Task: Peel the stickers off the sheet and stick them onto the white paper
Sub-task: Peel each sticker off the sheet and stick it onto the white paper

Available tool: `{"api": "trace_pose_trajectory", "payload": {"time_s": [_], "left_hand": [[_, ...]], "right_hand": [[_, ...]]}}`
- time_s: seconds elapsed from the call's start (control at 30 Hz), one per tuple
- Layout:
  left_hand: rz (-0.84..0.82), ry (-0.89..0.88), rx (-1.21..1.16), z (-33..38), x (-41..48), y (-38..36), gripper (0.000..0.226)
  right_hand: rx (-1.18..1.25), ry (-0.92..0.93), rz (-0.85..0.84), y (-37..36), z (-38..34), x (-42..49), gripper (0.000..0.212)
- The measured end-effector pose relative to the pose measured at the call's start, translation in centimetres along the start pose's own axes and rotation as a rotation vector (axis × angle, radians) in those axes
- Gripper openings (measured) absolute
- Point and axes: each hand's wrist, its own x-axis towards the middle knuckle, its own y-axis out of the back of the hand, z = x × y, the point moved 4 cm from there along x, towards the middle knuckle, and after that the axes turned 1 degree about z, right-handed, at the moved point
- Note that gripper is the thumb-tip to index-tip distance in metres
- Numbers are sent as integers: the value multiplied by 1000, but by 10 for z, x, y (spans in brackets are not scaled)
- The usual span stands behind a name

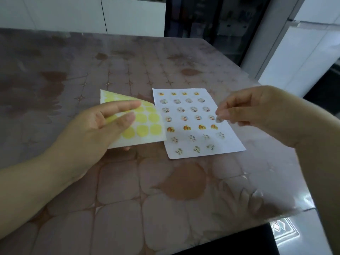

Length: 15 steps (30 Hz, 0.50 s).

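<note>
The left hand (88, 133) holds the sticker sheet (145, 124) above the table (128, 190). Two digits lie on the sheet's upper face, and one fingertip shows under its near edge, so the sheet is pinched between them. The right hand (261, 111) has its fingers curled and pinches one small round sticker (219, 119) at the fingertips, over the right part of the white paper (231, 144).

The sticker sheet is left of the paper, tilted, with its right edge lifted and slightly curved. One corner points away and to the left. Its upper face shows rows of pale yellow round spots.

The white paper lies flat on the table. Its long axis runs away from the person, and its far end leans a little to the left. On it are placed stickers (186, 127) in rows of four across the short side, and the nearest row has three.

The pictures on the stickers are too small and blurred to make out, and no writing can be read.
</note>
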Motion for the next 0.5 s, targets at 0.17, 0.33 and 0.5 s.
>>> {"api": "trace_pose_trajectory", "payload": {"time_s": [0.17, 0.33, 0.5], "left_hand": [[41, -46, 128, -7, 4, 8, 31], [68, -75, 34, -11, 6, 10, 63], [126, -88, 134, -16, 6, 16, 91]], "right_hand": [[31, -80, 55, 1, 34, -12, 6], [85, -61, 84, -5, 46, -12, 15], [59, -104, 102, -6, 49, -12, 10]]}}
